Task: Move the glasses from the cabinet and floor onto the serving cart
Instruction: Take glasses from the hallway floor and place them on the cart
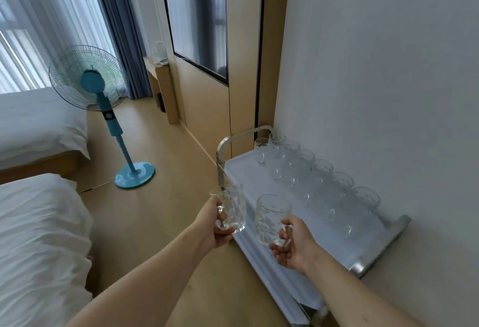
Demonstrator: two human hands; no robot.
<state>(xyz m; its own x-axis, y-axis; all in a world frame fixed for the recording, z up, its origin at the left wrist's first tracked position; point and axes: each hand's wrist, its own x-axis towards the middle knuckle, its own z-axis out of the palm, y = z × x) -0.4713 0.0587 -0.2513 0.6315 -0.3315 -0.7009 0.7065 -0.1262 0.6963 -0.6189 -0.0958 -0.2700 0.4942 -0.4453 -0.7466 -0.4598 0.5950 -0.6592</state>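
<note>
We carry two mugs to the cart [248, 181] — left hand [212, 225] grips the left mug [232, 208] near its edge, right hand [293, 243] holds the right mug [270, 219] over it. Next, we set both down beside the rows [311, 179] by the wall.

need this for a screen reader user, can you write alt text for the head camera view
A person's left hand and right hand each hold a clear handled glass mug, the left mug and the right mug, over the near edge of a metal serving cart. Two rows of matching clear glass mugs stand along the cart's wall side; a blue standing fan and white beds lie left.
</note>
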